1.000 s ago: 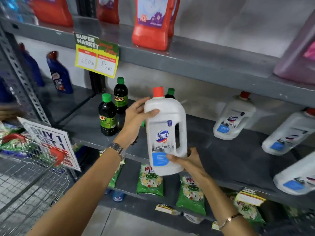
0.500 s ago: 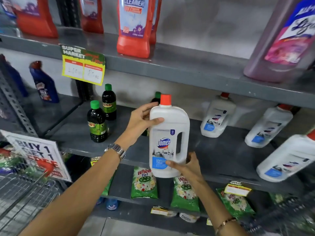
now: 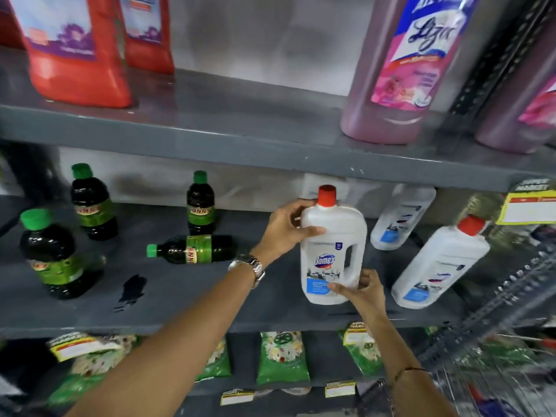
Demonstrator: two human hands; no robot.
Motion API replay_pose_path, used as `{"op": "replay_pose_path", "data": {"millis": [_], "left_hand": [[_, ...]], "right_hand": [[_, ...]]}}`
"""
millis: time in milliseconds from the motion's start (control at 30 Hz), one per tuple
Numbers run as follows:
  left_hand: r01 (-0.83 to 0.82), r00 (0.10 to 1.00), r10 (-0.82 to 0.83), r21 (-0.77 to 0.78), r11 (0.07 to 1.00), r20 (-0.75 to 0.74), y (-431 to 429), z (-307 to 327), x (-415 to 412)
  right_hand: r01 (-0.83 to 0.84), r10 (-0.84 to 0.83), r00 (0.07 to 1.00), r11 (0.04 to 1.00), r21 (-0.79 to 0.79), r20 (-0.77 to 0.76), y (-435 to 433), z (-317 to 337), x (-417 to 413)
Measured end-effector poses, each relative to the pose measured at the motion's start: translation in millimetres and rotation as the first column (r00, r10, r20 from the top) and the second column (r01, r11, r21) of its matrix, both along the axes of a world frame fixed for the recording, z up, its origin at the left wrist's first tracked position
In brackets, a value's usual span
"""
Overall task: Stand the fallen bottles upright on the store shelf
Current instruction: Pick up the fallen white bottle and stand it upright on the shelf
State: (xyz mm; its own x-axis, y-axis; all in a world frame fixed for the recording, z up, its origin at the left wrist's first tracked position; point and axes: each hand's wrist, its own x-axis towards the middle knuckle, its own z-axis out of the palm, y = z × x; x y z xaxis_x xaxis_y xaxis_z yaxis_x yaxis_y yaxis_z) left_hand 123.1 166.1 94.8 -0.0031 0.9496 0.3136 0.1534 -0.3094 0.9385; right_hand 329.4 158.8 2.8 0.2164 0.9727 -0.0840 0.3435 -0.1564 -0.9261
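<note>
The white plastic bottle (image 3: 332, 251), held in the air earlier, now stands upright on the grey shelf (image 3: 186, 308). Left hand (image 3: 285, 228) fingers wrap its shoulder; right hand (image 3: 362, 291) fingers pinch its base.

grey painted metal shelving, 3 tiers in view: top shelf (image 3: 240, 121), middle shelf (image 3: 186, 299) with a dark smear (image 3: 131, 288), perforated steel upright (image 3: 493, 55) at right, pale blotchy wall (image 3: 255, 34) behind, flat dim light.
</note>
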Motion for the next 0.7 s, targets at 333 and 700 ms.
{"op": "replay_pose_path", "data": {"millis": [333, 700], "left_hand": [[0.121, 0.992, -0.120, 0.022, 0.992, -0.041, 25.7, -10.2, 47.6], [-0.030, 0.995, 0.036, -0.061, 0.998, 0.097, 0.5, -40.9, 3.7]], "right_hand": [[0.053, -0.050, 0.984, 0.999, 0.012, -0.171, 24.3, -37.6, 26.6], [0.181, -0.241, 0.968, 0.854, 0.487, 0.064, -42.3, -57.2, -29.7]]}}
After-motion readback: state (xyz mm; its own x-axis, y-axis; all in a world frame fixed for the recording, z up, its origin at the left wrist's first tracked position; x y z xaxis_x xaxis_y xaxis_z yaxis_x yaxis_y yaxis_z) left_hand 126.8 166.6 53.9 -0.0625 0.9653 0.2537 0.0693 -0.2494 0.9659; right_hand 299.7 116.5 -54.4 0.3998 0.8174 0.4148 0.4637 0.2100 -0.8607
